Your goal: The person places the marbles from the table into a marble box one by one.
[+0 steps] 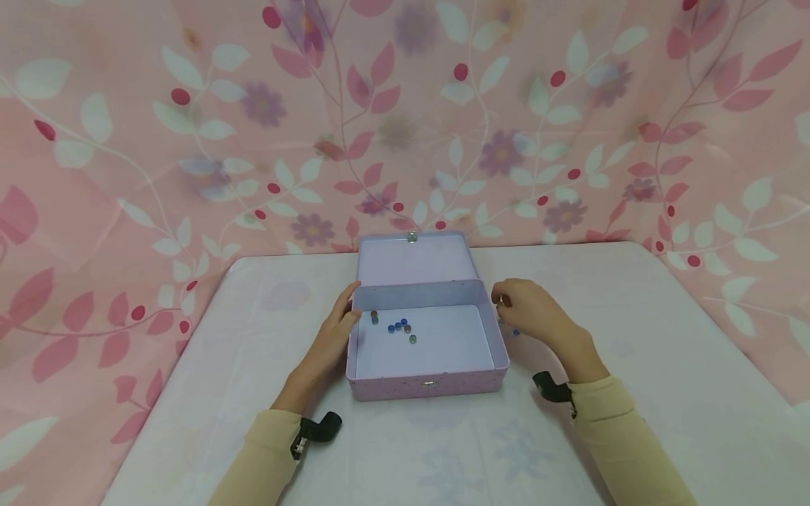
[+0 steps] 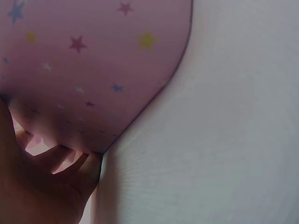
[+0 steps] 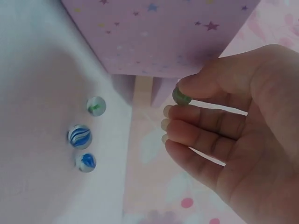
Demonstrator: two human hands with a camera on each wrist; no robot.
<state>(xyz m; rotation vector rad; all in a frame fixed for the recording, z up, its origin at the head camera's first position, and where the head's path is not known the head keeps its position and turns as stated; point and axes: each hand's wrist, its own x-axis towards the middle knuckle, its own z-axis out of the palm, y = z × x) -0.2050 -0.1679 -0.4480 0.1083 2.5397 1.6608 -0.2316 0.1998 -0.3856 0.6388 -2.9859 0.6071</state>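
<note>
A lilac tin box [image 1: 392, 388], pink with small stars on its outer wall, stands on the table with its hinged lid [image 1: 418, 260] tipped back. Several glass marbles [image 1: 413, 339], blue, brown and green, lie on its floor. My left hand [image 1: 325, 344] holds the box's left wall, thumb at the rim and fingers along the outside. Just outside the right wall, my right hand [image 1: 538, 309] pinches a green marble [image 3: 182, 96] between thumb and index finger. Below it in the right wrist view lie a clear green marble [image 3: 96, 106] and two blue-swirled marbles [image 3: 79, 136].
A white cloth [image 1: 633, 422] covers the table [image 1: 266, 295]. Behind it hangs a pink floral curtain [image 1: 405, 140]. Black wrist mounts [image 1: 323, 427] sit at both sleeve cuffs. A metal clasp [image 1: 429, 384] is on the box's front.
</note>
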